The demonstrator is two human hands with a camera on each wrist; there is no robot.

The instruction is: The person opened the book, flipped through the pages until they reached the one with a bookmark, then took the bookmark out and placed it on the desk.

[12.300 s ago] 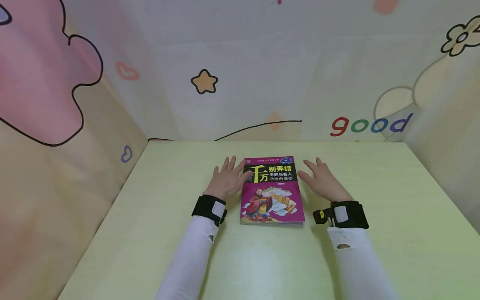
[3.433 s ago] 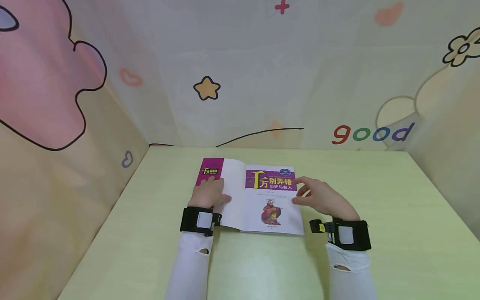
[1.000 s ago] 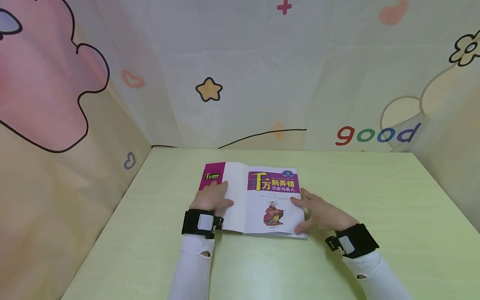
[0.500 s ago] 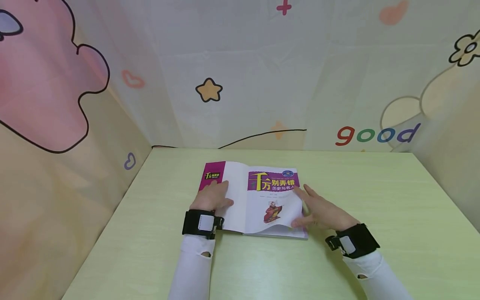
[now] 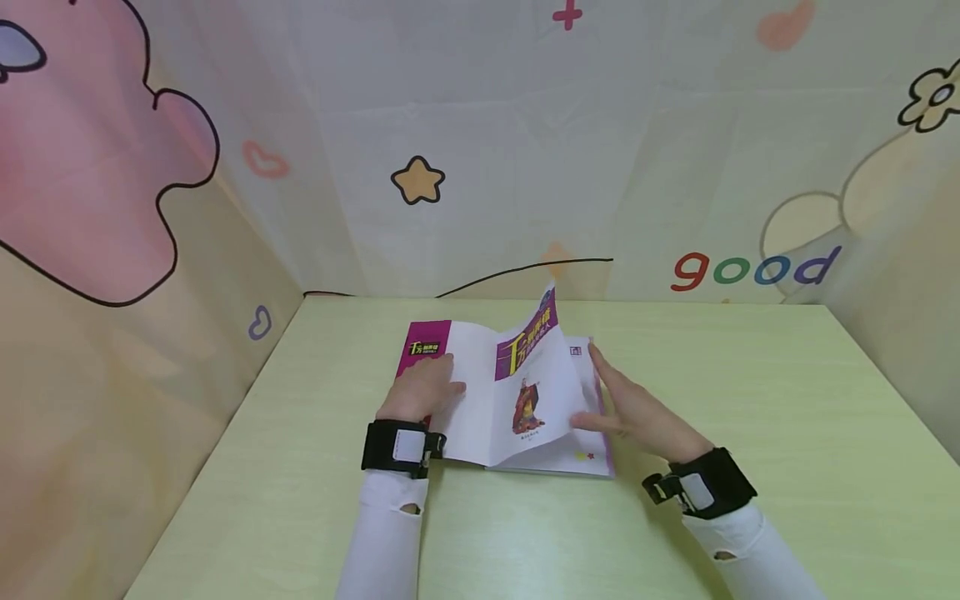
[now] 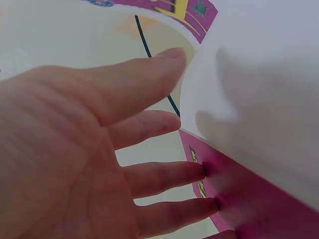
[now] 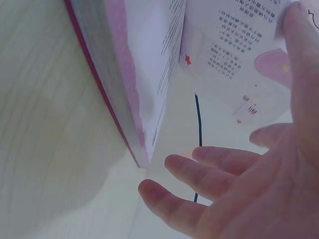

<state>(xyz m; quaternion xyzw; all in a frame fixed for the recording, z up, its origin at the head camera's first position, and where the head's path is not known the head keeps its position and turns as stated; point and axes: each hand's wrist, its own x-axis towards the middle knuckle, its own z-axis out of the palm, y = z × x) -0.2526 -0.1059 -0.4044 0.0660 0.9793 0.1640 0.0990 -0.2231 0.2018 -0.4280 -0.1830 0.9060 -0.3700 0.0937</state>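
An open book lies on the table, its purple cover flap folded out at the left. My left hand rests on that flap; in the left wrist view its straight fingers touch the purple flap. The title page, with a robed figure, stands lifted and curved toward the left. Against the page's right edge lies the thumb of my right hand. Its other fingers are stretched beside the page block, and printed text shows on the lifted page's underside. Beneath it, another page is partly uncovered.
The pale green table spreads around the book. Behind it hangs a cartoon-printed cloth with the word "good". Each wrist wears a black strap, one on the left and one on the right.
Since the first frame, the cover has been opened to the left. Over the last second, the title page has risen from lying flat and swung leftward with my right thumb; my left hand has stayed put.
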